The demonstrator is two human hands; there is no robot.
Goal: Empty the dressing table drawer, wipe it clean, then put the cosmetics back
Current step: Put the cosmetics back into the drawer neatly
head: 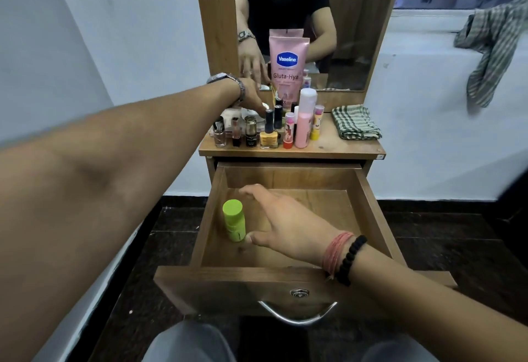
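The dressing table drawer (368, 204) is pulled out, and its wooden floor is bare apart from one lime-green bottle (234, 220) standing at the left. My right hand (283, 221) is inside the drawer with fingers spread; its thumb touches the bottle's base. My left hand (251, 96) reaches over the table top (328, 147), fingertips down on a small white jar behind the nail polishes. Cosmetics crowd the top: a pink Vaseline tube (287, 67), a yellow nail polish (268, 137), a pink bottle (303, 124) and several small bottles.
A folded checked cloth (355, 126) lies on the right of the table top. Another checked cloth (494, 44) hangs from the ledge at right. The mirror (351, 33) stands behind the cosmetics. Dark floor tiles surround the table; my knees are below the drawer front.
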